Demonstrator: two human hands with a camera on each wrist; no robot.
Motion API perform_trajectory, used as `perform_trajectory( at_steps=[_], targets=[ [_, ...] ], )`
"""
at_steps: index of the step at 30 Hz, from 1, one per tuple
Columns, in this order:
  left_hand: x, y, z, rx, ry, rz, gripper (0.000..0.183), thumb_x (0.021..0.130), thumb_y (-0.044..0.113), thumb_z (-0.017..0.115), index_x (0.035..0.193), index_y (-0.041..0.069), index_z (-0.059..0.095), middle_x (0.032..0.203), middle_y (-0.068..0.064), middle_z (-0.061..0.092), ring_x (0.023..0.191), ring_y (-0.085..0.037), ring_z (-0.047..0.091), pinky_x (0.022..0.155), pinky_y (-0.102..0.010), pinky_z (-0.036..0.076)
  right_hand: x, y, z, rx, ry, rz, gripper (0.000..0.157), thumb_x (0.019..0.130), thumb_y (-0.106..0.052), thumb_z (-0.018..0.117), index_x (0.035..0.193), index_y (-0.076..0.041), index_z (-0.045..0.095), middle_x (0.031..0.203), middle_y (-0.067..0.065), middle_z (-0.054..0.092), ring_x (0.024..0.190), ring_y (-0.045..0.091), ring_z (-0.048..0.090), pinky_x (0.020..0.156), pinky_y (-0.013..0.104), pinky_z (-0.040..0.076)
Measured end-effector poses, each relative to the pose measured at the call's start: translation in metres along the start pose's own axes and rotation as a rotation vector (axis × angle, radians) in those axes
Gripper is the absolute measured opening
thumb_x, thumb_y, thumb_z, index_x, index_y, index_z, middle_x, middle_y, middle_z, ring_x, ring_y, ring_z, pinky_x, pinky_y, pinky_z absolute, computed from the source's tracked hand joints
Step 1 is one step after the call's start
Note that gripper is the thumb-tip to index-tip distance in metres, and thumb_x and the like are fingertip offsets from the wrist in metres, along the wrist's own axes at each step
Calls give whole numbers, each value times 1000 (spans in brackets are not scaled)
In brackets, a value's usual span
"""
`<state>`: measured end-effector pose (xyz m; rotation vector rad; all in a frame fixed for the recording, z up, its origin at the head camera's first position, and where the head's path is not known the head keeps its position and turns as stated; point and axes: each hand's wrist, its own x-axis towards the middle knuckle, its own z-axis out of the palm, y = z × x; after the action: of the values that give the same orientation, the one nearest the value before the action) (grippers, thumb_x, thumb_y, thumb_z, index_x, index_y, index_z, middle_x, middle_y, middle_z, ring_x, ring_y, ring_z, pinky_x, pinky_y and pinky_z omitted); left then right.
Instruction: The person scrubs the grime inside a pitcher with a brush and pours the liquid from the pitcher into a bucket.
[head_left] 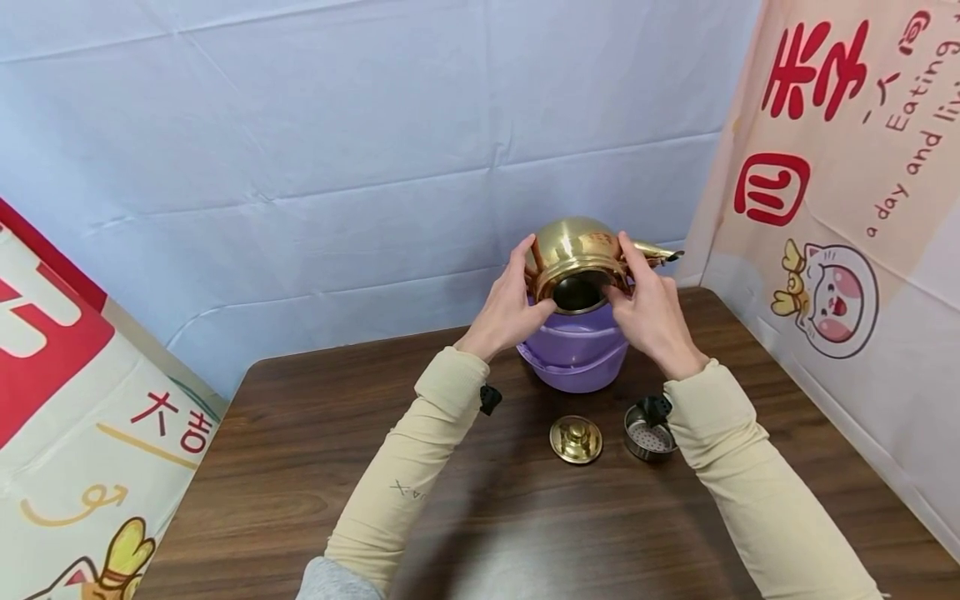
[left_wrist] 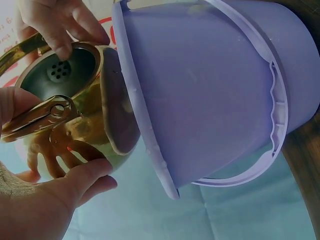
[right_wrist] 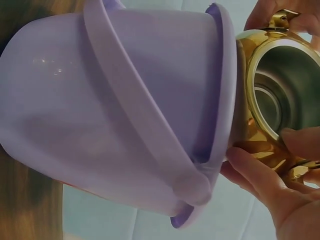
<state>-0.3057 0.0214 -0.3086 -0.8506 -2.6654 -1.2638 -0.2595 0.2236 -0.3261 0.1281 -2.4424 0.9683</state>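
Both hands hold a shiny gold teapot (head_left: pixel 573 237) above a purple bucket (head_left: pixel 573 371). The pot is tipped so its lidless mouth faces me, with the spout (head_left: pixel 651 250) pointing right. My left hand (head_left: pixel 506 310) grips the pot's left side, thumb close to the mouth. On the other side my right hand (head_left: pixel 652 317) grips it near the spout, its thumb at the rim. Holes at the spout's base show inside the pot in the left wrist view. The pot's body is right at the bucket's rim (right_wrist: pixel 227 90).
A gold lid (head_left: pixel 576 439) with a knob lies on the wooden table (head_left: pixel 315 442), in front of the bucket. To its right stands a round metal strainer (head_left: pixel 649 440), partly overlapped by the right wrist's camera. Cloth hangings (head_left: pixel 360 167) surround the table at the back and sides.
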Motion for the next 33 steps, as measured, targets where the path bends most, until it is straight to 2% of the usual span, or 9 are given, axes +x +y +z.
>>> perform_trajectory(
  at_steps=[4,8,12,15,17,20,23,33],
  targets=[
    [0,0,1,3,9,2,92,83,16,64,153,34,7,117,-4,53,97,-17,57,82,-33,49,-1,1,2,4,20,-6,77,89,-6,55,156,-24,19,127,34,56,45,20,45,53,34,37],
    [-1,1,2,19,18,3,95,82,16,64,154,35,5,120,-4,52,99,-18,56,83,-34,49,-1,1,4,8,41,-2,80,88,-2,53,156,-24,18,128,34,55,51,26,50,57,38,39],
    [-1,1,3,49,29,11,97,82,17,66,155,32,4,136,-4,47,106,-18,56,88,-36,48,-2,1,5,23,55,2,81,86,0,52,156,-24,18,133,34,51,65,34,56,66,44,42],
    [-1,0,3,83,30,25,97,82,17,66,156,26,4,152,-3,35,117,-19,53,95,-37,47,-2,1,6,35,63,-1,81,85,1,52,156,-23,19,135,33,50,76,39,59,71,48,45],
    [-1,0,3,99,20,29,99,82,17,66,156,23,1,159,-1,25,129,-19,48,103,-36,43,-2,2,7,41,71,-5,81,85,3,52,155,-22,21,137,32,49,85,43,61,76,52,47],
    [0,-1,4,111,-3,40,101,83,16,65,156,19,-4,164,1,8,145,-16,27,116,-32,30,-3,1,7,54,89,-5,82,83,4,52,155,-22,22,137,31,49,97,47,61,84,56,47],
    [0,-2,5,106,-20,56,102,83,14,63,156,17,-8,164,-1,0,150,-13,11,120,-29,18,-3,1,8,66,115,-9,82,83,5,52,155,-23,24,136,31,50,103,48,60,88,57,46],
    [1,-3,6,123,-14,112,101,82,10,61,155,11,-7,164,-11,1,151,-17,8,120,-29,16,-3,2,8,69,167,-31,83,80,8,51,153,-26,28,132,30,54,99,48,62,86,57,46]
  ],
)
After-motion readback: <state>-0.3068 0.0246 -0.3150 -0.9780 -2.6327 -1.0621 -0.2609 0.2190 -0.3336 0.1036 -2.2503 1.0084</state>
